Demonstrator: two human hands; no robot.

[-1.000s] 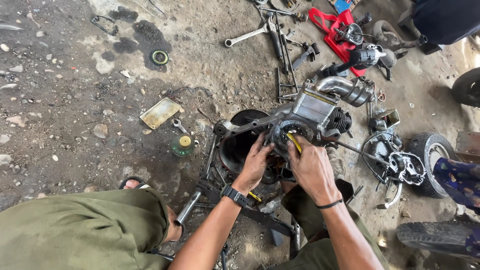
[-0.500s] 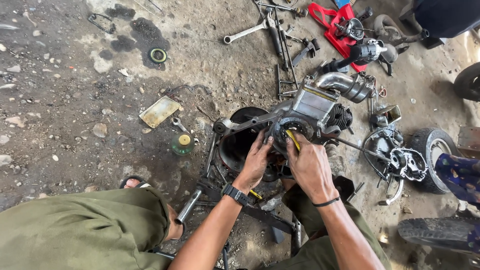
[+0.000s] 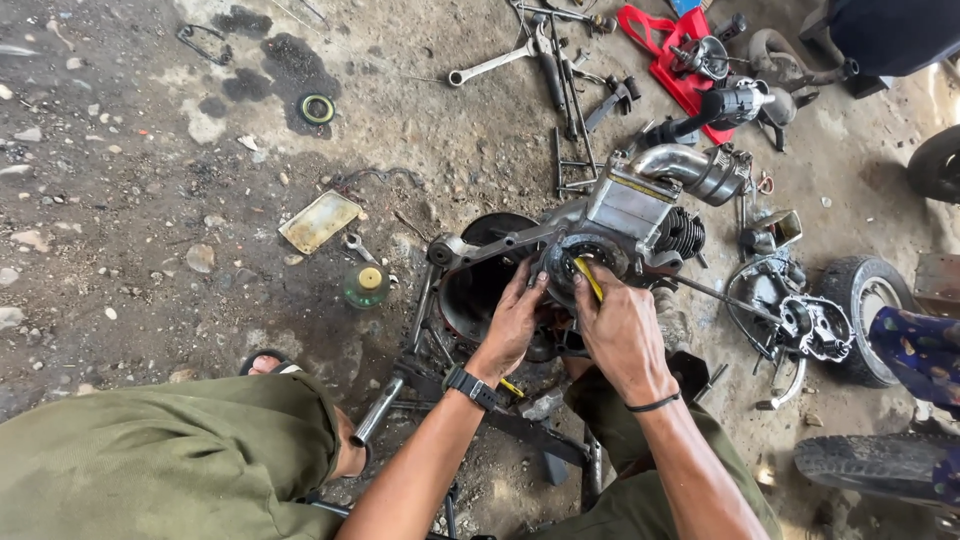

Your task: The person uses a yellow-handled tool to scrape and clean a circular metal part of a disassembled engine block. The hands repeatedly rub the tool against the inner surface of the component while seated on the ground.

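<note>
Here the grey, greasy engine (image 3: 620,225) (long axis toward upper right) was pressed by the spread left hand (image 3: 515,325); the right hand (image 3: 620,330) pinched a yellow tool (image 3: 588,278) against it.

Dirt floor (image 3: 120,230), oil-stained; flat tan metal plate (image 3: 319,221); small green bottle with yellow cap (image 3: 366,285); green ring seal (image 3: 318,108); long wrench (image 3: 495,65); red plastic part (image 3: 672,55); loose wheel (image 3: 862,300); tyre (image 3: 870,465).

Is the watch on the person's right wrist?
No, the black watch sits on the wrist of the left hand, while the right hand has only a thin black band at its wrist.
</note>
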